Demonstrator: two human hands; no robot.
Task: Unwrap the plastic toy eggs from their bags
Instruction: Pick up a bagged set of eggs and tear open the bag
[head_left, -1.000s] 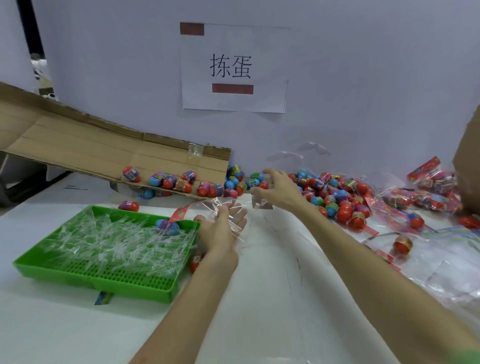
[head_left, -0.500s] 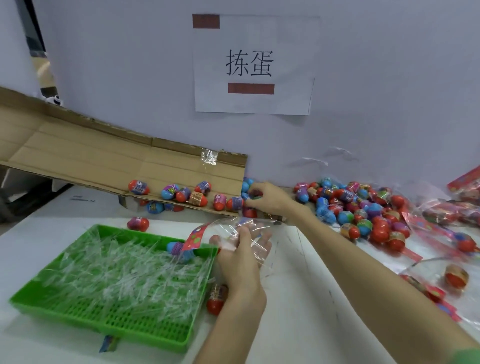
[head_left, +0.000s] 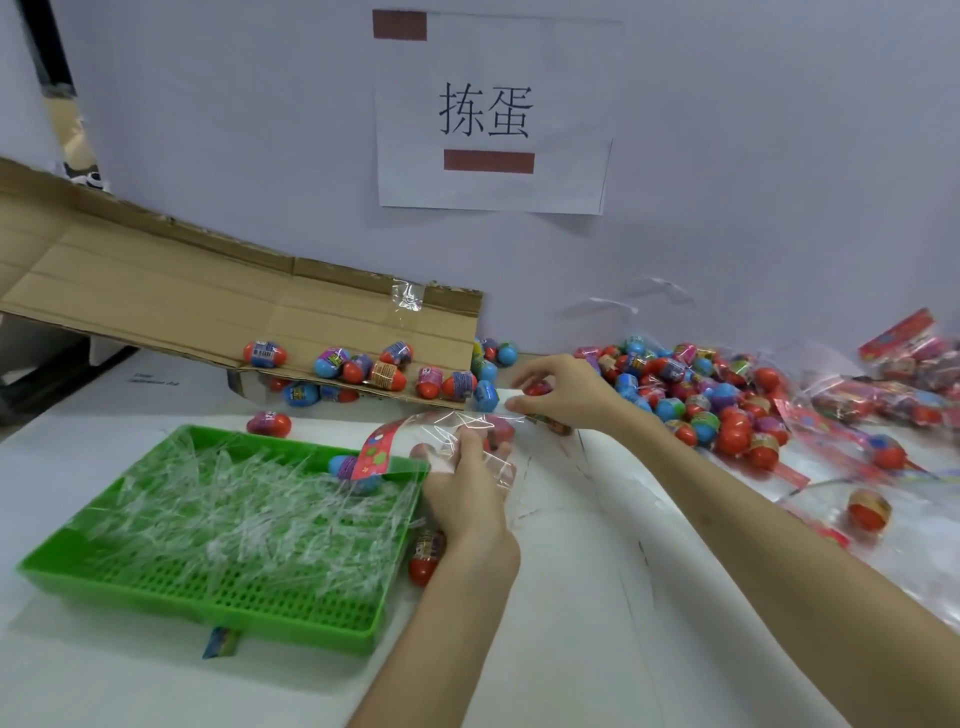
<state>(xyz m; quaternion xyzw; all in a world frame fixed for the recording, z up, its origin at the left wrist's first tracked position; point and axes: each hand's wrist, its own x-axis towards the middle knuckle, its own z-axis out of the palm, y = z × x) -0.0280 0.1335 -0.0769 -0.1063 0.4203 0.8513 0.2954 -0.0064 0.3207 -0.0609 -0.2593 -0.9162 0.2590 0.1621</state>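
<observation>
Meanwhile left hand (head_left: 470, 499) grips clear bag (head_left: 447, 423), right hand (head_left: 569, 392) pinches egg (head_left: 537, 388) beside cardboard ramp (head_left: 208, 291).

Plain pale lilac-grey wall (head_left: 753, 156) straight ahead, pretty much filling the top half. White paper sign (head_left: 493, 114) stuck on it, big black characters in the middle, one brown strip (head_left: 399, 25) at its top edge and another under the characters. White worktop (head_left: 571, 649) butting right up against the wall. Dark upright post (head_left: 52, 47) off in the top left corner. Soft, even lighting, only faint shadows.
</observation>
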